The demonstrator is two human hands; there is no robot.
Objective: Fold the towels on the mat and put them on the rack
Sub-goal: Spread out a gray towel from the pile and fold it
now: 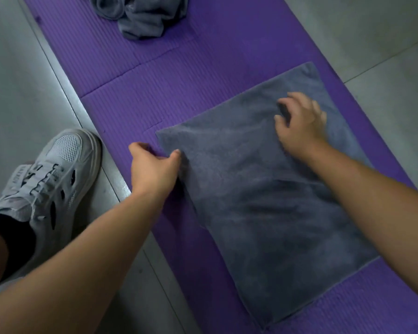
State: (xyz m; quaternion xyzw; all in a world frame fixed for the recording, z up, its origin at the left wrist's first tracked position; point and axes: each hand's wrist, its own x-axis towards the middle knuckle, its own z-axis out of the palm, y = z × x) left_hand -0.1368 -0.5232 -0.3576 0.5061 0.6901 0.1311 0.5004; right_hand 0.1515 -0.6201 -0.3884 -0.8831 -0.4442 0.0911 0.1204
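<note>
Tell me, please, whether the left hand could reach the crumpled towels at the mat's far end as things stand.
Probably, with a stretch: only bare mat lies before the crumpled towels, though the left hand pinches the flat towel by its edge.

Only one piece of lettering is visible: a short word in dark capital letters on the tongue label (19, 176) of the grey sneaker (58, 182). It is too blurred to read reliably.
</note>
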